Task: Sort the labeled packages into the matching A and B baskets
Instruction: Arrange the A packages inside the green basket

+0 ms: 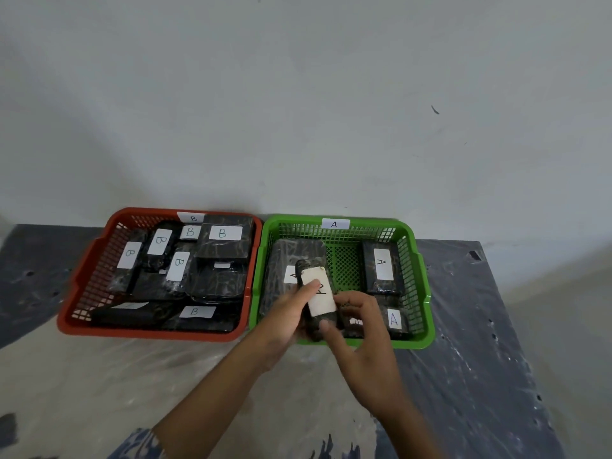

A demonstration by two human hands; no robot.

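Observation:
A red basket (pixel 82 279) tagged B on its far rim stands at the left and holds several black wrapped packages with white B labels. Beside it on the right stands a green basket (pixel 420 286) tagged A, with black packages labelled A (pixel 382 265) inside. Over the green basket's near left part, my left hand (pixel 288 318) grips a small black package with a white label marked A (pixel 318 294), thumb on the label. My right hand (pixel 364 339) touches the package's near end with thumb and curled fingers.
Both baskets sit on a table (pixel 463 376) covered with clear plastic sheet, against a pale wall. The table's right edge runs diagonally at the far right. A patterned sleeve (pixel 139 447) shows at the bottom left.

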